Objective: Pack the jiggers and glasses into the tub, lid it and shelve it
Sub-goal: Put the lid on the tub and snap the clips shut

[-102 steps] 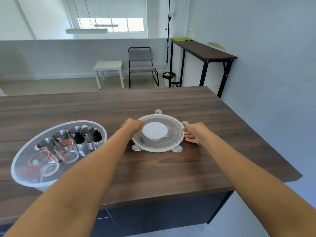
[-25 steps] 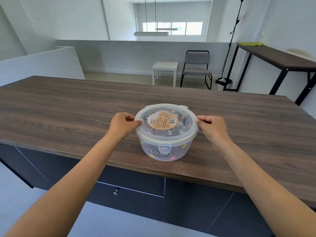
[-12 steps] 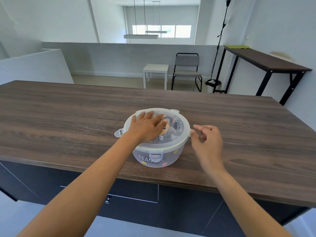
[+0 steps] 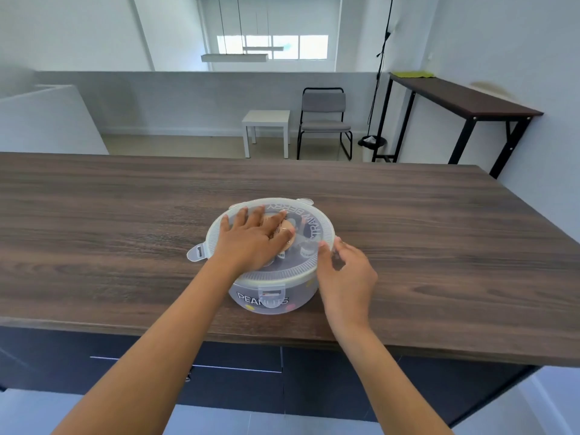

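Note:
A round clear tub marked PEANUTS stands on the wooden counter near its front edge. Its translucent lid sits on top, and dark shapes of the packed items show dimly through it. My left hand lies flat on the lid with fingers spread, covering its left half. My right hand is at the lid's right rim, with fingertips curled on the clip there. The front clip is folded down; the left clip sticks out flat.
The counter's front edge runs just below the tub, with dark drawers under it. Beyond the counter stand a grey chair, a small white table and a tall dark side table by the right wall.
Since the earliest frame the lid went from the counter onto the tub. My left hand moved from the rim to lie flat on top; my right hand has closed in on the right clip.

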{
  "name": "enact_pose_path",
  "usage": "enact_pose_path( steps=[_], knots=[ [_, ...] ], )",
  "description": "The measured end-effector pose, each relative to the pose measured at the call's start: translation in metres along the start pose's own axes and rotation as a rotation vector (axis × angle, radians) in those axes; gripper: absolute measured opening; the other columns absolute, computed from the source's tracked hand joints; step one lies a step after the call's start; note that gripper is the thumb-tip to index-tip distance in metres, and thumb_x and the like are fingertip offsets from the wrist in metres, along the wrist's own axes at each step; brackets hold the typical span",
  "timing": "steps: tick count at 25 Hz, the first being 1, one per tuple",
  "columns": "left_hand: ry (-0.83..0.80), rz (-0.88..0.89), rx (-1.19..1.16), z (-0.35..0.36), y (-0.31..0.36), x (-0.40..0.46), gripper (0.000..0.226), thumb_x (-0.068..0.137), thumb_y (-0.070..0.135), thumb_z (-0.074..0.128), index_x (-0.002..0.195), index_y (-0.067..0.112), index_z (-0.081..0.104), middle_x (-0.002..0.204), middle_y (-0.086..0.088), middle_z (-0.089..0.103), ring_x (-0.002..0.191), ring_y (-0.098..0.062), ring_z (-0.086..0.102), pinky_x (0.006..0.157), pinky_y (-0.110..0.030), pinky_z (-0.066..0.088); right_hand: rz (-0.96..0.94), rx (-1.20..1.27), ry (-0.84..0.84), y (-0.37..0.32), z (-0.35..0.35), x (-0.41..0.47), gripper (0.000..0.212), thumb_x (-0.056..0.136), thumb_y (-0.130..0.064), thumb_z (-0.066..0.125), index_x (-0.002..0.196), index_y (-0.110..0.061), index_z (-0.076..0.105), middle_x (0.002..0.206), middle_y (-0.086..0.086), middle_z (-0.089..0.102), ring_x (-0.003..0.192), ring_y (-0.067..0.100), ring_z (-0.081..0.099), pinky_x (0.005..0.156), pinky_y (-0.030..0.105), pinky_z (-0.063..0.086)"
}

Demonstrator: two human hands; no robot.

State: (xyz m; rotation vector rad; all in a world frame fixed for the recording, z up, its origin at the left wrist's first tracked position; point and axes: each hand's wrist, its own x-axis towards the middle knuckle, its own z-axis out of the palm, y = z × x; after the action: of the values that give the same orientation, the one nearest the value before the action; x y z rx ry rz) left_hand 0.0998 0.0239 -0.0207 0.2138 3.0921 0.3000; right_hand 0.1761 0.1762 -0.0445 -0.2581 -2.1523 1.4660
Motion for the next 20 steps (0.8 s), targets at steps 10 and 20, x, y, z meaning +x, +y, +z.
enact_pose_path(
  steps=[10, 20],
  knots=[
    [-0.033, 0.011, 0.017, -0.001, 0.002, 0.002, 0.062, 0.086, 0.068, 0.012, 0.145, 0.05, 0.009, 0.162, 0.007, 0.001, 0.149, -0.024, -0.006, 0.115, -0.053, -0.008, 0.203, 0.146, -0.054, -0.003, 0.012, -0.006, 0.049, 0.092, -0.03, 0.052, 0.139, -0.015, 0.043, 0.13, -0.002, 0.06, 0.104, -0.005, 0.046, 0.072, -0.004, 0.035],
    [-0.012, 0.008, 0.003, -0.003, 0.003, 0.001, 0.057, 0.089, 0.063, 0.013, 0.144, 0.05, 0.015, 0.161, 0.006, 0.01, 0.148, -0.025, 0.002, 0.116, -0.052, -0.001, -0.155, -0.027, -0.289, 0.008, -0.013, -0.019, 0.065, 0.083, -0.057, 0.051, 0.142, -0.039, 0.028, 0.151, -0.019, 0.023, 0.136, -0.012, 0.012, 0.108, 0.008, 0.013]
  ],
)
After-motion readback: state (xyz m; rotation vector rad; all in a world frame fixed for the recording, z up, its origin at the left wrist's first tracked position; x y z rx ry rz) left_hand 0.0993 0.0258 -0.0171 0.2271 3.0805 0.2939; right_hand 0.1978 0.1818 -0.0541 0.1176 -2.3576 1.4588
